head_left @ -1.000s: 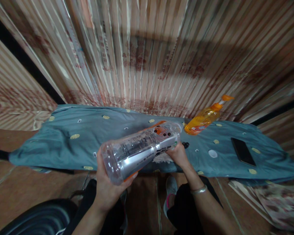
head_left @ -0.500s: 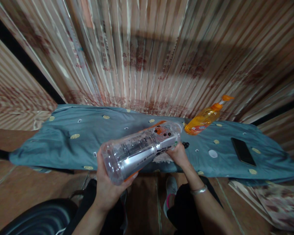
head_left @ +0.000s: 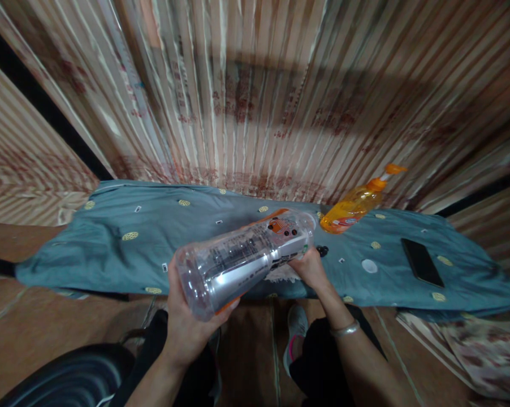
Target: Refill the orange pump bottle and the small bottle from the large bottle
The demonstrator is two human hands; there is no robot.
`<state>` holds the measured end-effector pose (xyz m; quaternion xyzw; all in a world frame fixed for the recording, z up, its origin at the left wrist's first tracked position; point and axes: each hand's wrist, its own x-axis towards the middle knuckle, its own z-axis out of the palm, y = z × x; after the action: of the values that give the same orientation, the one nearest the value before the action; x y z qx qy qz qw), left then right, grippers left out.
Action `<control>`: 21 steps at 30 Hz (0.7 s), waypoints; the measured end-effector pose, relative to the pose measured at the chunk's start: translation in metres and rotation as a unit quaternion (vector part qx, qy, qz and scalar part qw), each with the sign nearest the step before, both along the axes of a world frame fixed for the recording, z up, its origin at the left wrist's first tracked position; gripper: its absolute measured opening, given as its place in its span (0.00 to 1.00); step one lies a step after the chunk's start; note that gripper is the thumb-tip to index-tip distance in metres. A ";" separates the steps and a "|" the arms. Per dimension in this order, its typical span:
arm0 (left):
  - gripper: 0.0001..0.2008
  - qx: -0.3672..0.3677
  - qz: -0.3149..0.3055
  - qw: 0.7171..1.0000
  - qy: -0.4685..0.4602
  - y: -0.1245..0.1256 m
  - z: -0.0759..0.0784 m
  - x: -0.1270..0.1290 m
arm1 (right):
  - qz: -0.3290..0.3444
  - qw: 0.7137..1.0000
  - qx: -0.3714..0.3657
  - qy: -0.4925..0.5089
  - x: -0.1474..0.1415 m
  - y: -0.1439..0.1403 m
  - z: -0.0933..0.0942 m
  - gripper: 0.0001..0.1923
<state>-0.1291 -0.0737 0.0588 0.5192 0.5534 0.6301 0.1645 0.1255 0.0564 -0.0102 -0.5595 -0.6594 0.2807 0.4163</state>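
Note:
A large clear plastic bottle (head_left: 242,263) with a silver and orange label lies tilted across my two hands, above the cloth-covered surface. My left hand (head_left: 189,325) grips its base end from below and the left side. Around the narrower far end, my right hand (head_left: 309,267) is closed, its fingers mostly hidden behind the bottle. Just past that end stands an orange pump bottle (head_left: 350,209) of liquid. Close to my right hand lies a small black object (head_left: 322,251), too small to name. Something whitish (head_left: 282,274) shows beneath the bottle, partly hidden.
A teal patterned cloth (head_left: 111,243) covers the long narrow surface. On its right side lie a black phone (head_left: 422,262) and a white round disc (head_left: 369,265). A pleated curtain (head_left: 255,102) hangs behind. At the lower left is a black ridged round object (head_left: 72,376).

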 end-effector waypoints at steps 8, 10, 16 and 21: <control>0.42 -0.013 0.011 1.000 -0.004 0.000 0.004 0.001 | -0.005 1.000 -0.005 -0.001 0.000 0.000 0.000 0.22; 0.42 -0.009 0.006 1.000 -0.006 0.000 0.005 0.002 | -0.006 1.000 -0.006 0.000 0.000 0.000 -0.001 0.22; 0.41 0.009 0.001 1.000 0.013 0.001 0.005 0.001 | -0.003 1.000 -0.006 0.004 0.000 0.000 0.000 0.22; 0.43 0.018 0.014 1.000 0.022 0.002 0.000 0.000 | -0.002 1.000 -0.004 0.001 0.001 0.000 0.001 0.19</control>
<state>-0.1288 -0.0718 0.0587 0.5283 0.5527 0.6304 0.1344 0.1260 0.0566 -0.0095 -0.5622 -0.6566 0.2836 0.4152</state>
